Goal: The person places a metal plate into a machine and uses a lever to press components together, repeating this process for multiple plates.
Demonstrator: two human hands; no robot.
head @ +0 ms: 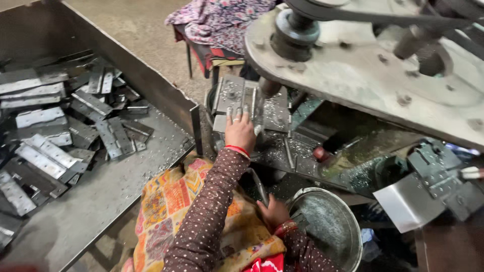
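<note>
Reaching up and forward with the left hand (240, 132), arm in a brown dotted sleeve, red band at the wrist. Lying flat, fingers (237, 113) spread a little and pointing away, palm down. Pressing on a flat metal plate (229, 93), so no closed grip here, just an open hand resting on top. Sitting right under the fingertips and running on past them, toward the round drill tip (267, 88) just beside the hand on the right. Resting on a small machine surface (275, 116) sprinkled with shiny metal bits.

Hanging low and near the body, the right hand (272, 211), bent at the wrist, red bangles on it. Touching the rim of a round metal bucket (327, 226). Hard telling whether this grip is holding anything, since the fingers are curled out of sight.

Looming above, a big grey machine arm (363, 75) with a dark belt wheel (295, 27). Lying over the lap, a bright patchwork cloth (166, 201). Standing on the left, well apart from both hands, a large metal tray (101, 201) with a heap of flat hinge pieces (55, 131) in it. Sitting farther back, a stool with flowered cloth (217, 22).
</note>
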